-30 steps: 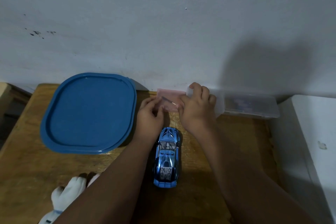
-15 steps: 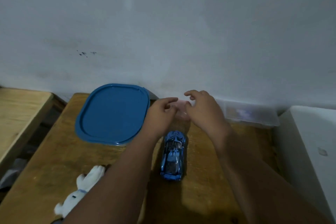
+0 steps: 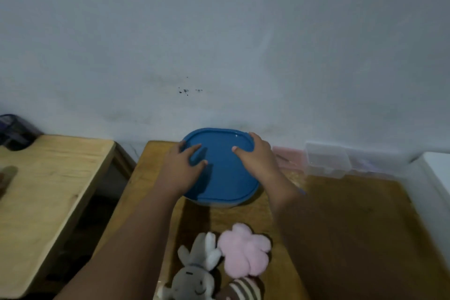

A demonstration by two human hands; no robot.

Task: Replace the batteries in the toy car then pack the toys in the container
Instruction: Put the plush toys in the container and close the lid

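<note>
Plush toys (image 3: 219, 260) nr lid (image 3: 224, 178), clear box (image 3: 328, 159) R.

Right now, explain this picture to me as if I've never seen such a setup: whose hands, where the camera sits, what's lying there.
No machine here: a person wears one camera on the head, looking forward and down at their own bare hands. The left hand and right hand both rest on a blue lid, at its left and right edges, on a wooden table. Nearer the person lie soft toys: a grey bunny and a pink plush. By the wall stands a clear plastic box. Whether the lid is gripped or only pressed, I cannot tell.
</note>
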